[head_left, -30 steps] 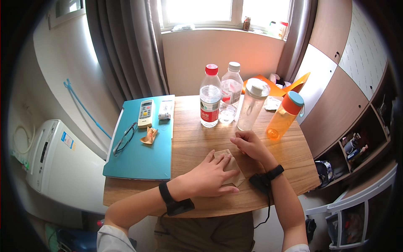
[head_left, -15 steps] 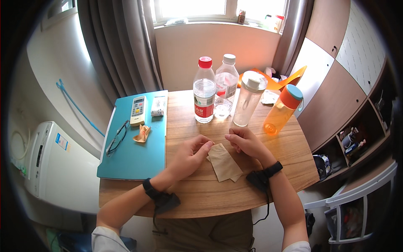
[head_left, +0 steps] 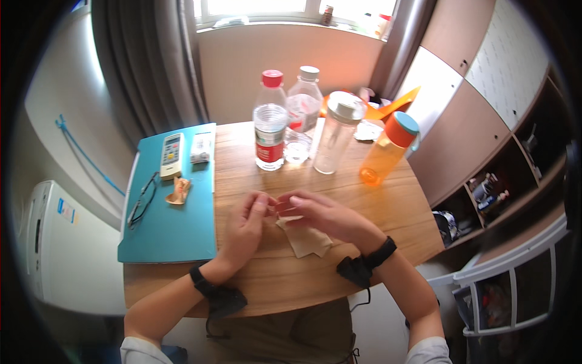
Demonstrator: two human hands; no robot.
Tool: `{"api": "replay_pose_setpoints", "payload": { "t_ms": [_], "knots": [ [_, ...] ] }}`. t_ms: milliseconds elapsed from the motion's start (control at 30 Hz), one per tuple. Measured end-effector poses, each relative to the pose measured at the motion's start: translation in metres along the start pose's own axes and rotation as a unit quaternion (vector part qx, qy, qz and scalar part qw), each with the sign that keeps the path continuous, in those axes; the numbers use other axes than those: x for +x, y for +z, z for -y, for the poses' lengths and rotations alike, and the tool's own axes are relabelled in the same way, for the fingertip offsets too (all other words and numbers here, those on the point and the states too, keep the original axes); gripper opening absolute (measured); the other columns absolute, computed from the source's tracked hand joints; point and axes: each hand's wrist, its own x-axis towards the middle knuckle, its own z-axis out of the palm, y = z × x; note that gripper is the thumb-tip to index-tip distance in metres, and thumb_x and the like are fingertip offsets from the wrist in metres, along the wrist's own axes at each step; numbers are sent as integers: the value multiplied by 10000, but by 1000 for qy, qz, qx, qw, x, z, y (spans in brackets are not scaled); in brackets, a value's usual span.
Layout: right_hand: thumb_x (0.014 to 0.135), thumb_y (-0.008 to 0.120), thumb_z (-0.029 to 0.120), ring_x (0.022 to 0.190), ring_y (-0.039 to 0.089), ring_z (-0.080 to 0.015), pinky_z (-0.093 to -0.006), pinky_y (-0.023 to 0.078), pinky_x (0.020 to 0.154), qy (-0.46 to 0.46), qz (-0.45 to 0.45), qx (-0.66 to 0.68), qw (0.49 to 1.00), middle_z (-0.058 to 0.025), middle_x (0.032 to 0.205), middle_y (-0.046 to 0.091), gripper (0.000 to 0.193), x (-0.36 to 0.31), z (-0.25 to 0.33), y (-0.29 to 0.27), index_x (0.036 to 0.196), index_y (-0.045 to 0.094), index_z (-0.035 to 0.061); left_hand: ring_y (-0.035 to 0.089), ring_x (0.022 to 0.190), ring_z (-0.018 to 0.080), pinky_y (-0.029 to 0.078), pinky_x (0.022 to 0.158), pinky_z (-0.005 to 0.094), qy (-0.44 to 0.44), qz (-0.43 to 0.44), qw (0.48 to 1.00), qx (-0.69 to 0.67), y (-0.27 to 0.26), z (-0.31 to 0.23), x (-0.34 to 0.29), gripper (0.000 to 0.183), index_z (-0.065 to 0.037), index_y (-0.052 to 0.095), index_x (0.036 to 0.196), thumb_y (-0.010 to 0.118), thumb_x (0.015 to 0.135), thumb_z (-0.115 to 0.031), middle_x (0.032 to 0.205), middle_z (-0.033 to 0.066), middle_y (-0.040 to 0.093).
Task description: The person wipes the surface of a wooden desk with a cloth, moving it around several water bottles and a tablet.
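Note:
My left hand (head_left: 244, 223) is raised over the wooden table, thumb and fingers pinched together. Whatever lies between those fingertips is too small and blurred to name. Close against it, my right hand (head_left: 327, 217) reaches across with its fingers stretched out and a little apart, the tips meeting the left fingertips. Under the right hand lie folded tan paper sheets (head_left: 308, 241), like napkins, their upper end partly covered by the fingers. Each wrist wears a black strap with a dark module and cable.
Left on the table (head_left: 236, 288), a teal folder (head_left: 176, 233) bears glasses (head_left: 143, 200), a remote (head_left: 172, 156), a small white box (head_left: 200, 148) and a crumpled orange-brown wrapper (head_left: 178, 191). Behind my hands stand a red-capped bottle (head_left: 270, 136), a white-capped bottle (head_left: 305, 100), a clear tumbler (head_left: 333, 136) and an orange bottle (head_left: 385, 155).
My hands have come together; the right moved left over the paper and its curled fingers straightened. The whole view has shifted, with the table things now further left in it.

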Motion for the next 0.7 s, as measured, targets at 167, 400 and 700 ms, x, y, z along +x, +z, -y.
{"api": "replay_pose_setpoints", "payload": {
  "t_ms": [167, 400, 700],
  "knots": [
    [1109, 476, 246, 1345, 529, -237, -363, 441, 1149, 59, -63, 5, 996, -158, 1429, 543, 445, -48, -1, 7, 1458, 449, -29, 591, 855, 105, 493, 818, 251, 29, -26, 999, 27, -1, -4, -1, 249, -16, 623, 1016, 480, 1099, -201, 949, 21, 641],
    [1101, 494, 265, 1256, 599, -267, -380, 494, 1101, -6, -257, 77, 963, -189, 1370, 591, 409, -159, -7, -105, 1372, 500, -42, 576, 848, 94, 485, 813, 250, 32, 2, 999, 18, -1, -6, -5, 260, -32, 623, 999, 466, 1105, -211, 947, 22, 640],
    [1075, 514, 170, 1235, 613, -268, -399, 501, 1101, -102, -363, 68, 924, -178, 1288, 629, 283, -211, -5, -126, 1270, 546, -33, 567, 806, 87, 481, 773, 249, 36, 11, 999, 12, -1, -4, -5, 278, -38, 621, 986, 450, 1105, -224, 926, 20, 648]
  ]
}}
